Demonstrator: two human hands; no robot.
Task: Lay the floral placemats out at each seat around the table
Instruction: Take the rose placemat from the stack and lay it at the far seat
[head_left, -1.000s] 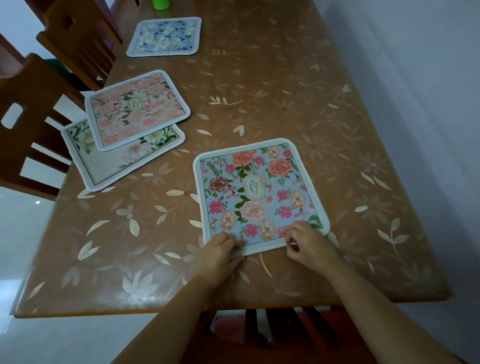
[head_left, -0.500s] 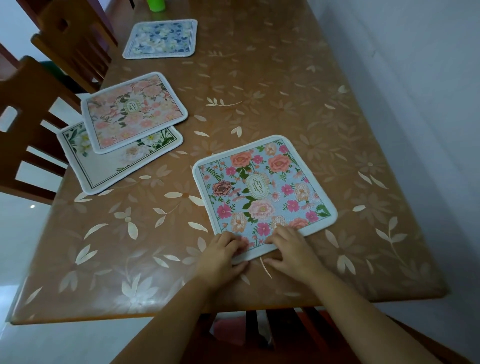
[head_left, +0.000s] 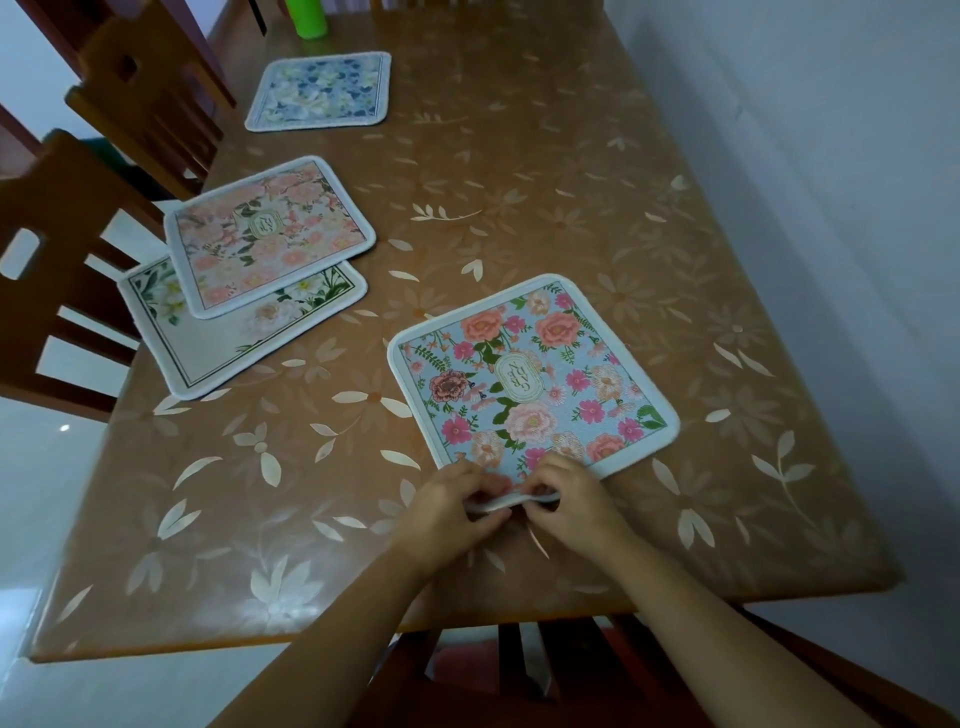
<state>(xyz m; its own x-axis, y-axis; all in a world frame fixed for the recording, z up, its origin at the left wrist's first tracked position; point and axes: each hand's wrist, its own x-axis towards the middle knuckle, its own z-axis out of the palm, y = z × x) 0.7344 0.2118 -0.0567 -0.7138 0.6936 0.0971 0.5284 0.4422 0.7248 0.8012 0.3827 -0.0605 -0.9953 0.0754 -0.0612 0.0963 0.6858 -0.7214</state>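
Note:
A blue placemat with pink and coral roses (head_left: 530, 379) lies turned at an angle near the table's front edge. My left hand (head_left: 447, 509) and my right hand (head_left: 576, 504) sit close together at its near corner, both pinching the white border, which is lifted and curled up. On the left side a pale pink floral placemat (head_left: 267, 234) lies on top of a white placemat with green leaves (head_left: 223, 338). Farther back rests a blue and white floral placemat (head_left: 319, 91).
The brown table (head_left: 571, 182) has a glossy flower-print cover. Wooden chairs (head_left: 57, 270) stand along its left side, and another chair (head_left: 519, 670) is tucked under the near edge. A green cup (head_left: 309, 18) stands at the far end. A grey wall runs along the right.
The blue rose placemat has turned counterclockwise. My hands have drawn together at its near corner, and they now lift and curl the border there.

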